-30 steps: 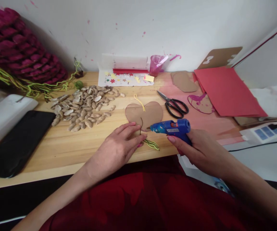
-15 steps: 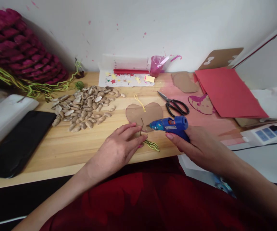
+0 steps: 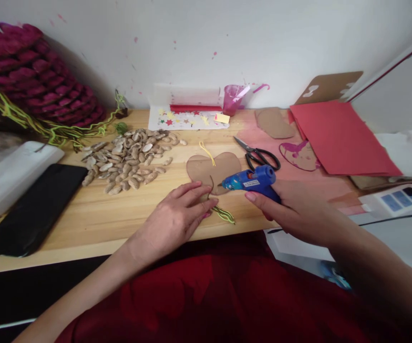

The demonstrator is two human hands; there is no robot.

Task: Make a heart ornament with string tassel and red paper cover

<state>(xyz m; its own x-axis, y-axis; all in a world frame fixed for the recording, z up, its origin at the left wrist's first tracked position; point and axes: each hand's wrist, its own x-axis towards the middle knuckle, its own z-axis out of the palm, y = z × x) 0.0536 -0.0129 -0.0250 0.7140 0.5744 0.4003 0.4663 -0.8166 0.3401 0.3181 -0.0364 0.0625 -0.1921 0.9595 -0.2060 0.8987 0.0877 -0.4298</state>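
A blue hot glue gun (image 3: 251, 183) is gripped in my right hand (image 3: 295, 205), its nozzle pointing left over the lower part of a cardboard heart (image 3: 223, 165). My left hand (image 3: 186, 207) lies at the heart's lower left edge, thumb and fingers closed on a yarn tassel (image 3: 224, 214). The tassel's yellow-green strands hang out below the fingers, and its dark cord (image 3: 211, 183) runs up onto the cardboard. At the heart's top a yellow string loop (image 3: 206, 152) lies on it. Black-handled scissors (image 3: 261, 156) rest just beyond the glue gun.
Peanut shells (image 3: 130, 159) are heaped left of the heart, near a black phone (image 3: 34, 209). A magenta shell-covered piece (image 3: 37, 76) leans at the back left. Red paper (image 3: 345, 138), a painted cardboard heart (image 3: 299, 155) and a power strip (image 3: 395, 200) are at right; a pink cup (image 3: 232, 100) stands behind.
The glue gun has tilted slightly and shifted a little left, its nozzle still by the dark cord. My left hand keeps its place on the tassel. The view has moved slightly.
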